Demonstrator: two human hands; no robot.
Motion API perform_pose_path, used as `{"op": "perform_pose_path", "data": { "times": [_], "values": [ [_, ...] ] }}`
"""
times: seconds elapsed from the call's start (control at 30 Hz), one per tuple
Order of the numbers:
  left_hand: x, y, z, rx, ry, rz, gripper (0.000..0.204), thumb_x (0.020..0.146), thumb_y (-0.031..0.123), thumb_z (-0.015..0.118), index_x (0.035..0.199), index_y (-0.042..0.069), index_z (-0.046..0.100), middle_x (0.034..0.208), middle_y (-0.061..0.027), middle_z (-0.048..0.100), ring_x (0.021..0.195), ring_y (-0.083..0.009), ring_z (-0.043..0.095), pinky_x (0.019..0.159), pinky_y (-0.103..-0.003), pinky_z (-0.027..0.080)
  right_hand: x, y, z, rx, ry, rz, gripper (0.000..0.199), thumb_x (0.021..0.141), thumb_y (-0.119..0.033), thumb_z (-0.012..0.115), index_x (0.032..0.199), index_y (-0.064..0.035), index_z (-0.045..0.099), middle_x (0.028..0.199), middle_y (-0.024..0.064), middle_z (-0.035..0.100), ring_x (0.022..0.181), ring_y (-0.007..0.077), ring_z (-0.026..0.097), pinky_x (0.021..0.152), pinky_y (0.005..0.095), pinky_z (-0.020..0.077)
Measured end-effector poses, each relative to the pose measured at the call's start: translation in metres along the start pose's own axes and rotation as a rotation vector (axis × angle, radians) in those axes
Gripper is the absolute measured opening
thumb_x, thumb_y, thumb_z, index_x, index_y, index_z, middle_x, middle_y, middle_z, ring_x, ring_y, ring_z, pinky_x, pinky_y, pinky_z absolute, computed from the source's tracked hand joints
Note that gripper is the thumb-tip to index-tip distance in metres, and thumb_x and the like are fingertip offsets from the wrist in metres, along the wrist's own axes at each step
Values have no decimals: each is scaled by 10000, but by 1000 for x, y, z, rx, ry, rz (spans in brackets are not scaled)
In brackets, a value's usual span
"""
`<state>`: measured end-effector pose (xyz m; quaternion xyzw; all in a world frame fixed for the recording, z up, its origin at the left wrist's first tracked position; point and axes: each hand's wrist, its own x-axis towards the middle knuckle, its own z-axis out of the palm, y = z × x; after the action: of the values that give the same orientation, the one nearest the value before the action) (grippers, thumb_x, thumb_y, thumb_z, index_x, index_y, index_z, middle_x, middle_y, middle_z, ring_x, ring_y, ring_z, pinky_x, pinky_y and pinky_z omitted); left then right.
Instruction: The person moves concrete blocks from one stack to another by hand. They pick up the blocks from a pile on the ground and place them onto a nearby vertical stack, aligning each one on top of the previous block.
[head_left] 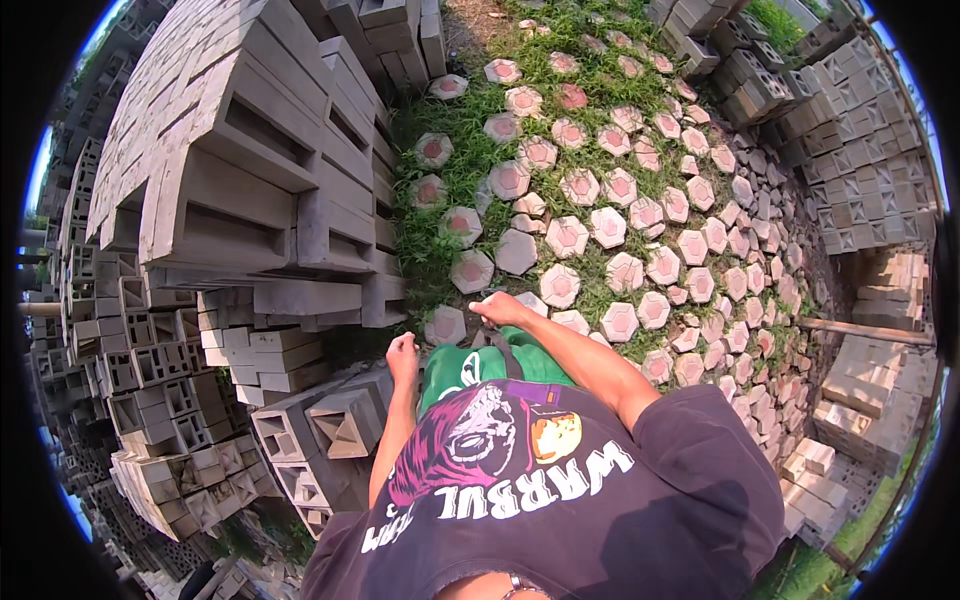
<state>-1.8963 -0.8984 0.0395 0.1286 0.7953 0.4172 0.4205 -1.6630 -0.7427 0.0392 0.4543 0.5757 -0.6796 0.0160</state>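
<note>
My left hand [402,346] is closed in front of my green shorts [450,368], with its palm hidden. Slightly farther forward and to the right, my right hand [490,308] has its fingers curled together; anything inside them is hidden. The hands are apart from each other. A dark strap [503,350] hangs over the shorts below my right hand. Beyond the left hand rises a tall stack of grey concrete blocks [240,200], and a hexagonal paving stone [445,325] lies on the ground between and beyond the hands.
Hexagonal pavers [568,237] with reddish centres spread over the grass [590,90] ahead and to the right. Hollow blocks [345,420] stand close at my left. More block stacks [865,150] line the right side, where a wooden pole [868,331] juts out.
</note>
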Motion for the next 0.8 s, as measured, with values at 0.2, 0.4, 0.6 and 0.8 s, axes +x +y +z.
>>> {"op": "perform_pose_path", "data": {
  "times": [0.2, 0.4, 0.6, 0.8],
  "values": [
    [20, 86, 101, 262, -291, 354, 271, 912, 246, 586, 873, -19, 628, 630, 15, 544, 563, -52, 474, 526, -234, 384, -16, 45, -54, 405, 253, 20, 227, 841, -240, 668, 803, -22, 619, 650, 33, 625, 543, 114, 564, 478, 270, 447],
    [68, 142, 177, 380, -465, 365, 294, 904, 280, 587, 847, -6, 634, 622, 12, 553, 574, -55, 485, 542, -234, 391, -40, 65, -88, 582, 395, 224, 228, 849, -303, 650, 888, -81, 616, 779, 13, 637, 682, 108, 591, 550, 283, 485],
    [129, 187, 282, 581, -630, 490, 288, 871, 287, 587, 904, 9, 654, 654, -31, 595, 595, -106, 531, 587, -274, 434, -37, 74, -169, 824, 684, 357, 367, 872, -416, 594, 784, -61, 630, 784, 31, 650, 688, 133, 602, 569, 317, 497],
    [166, 250, 378, 827, -818, 513, 319, 819, 319, 608, 900, 15, 661, 745, -96, 669, 669, -183, 629, 663, -327, 489, -26, 74, -241, 789, 1023, 480, 489, 872, -447, 577, 638, -21, 632, 633, 71, 640, 569, 148, 603, 532, 329, 478]
  ]
}}
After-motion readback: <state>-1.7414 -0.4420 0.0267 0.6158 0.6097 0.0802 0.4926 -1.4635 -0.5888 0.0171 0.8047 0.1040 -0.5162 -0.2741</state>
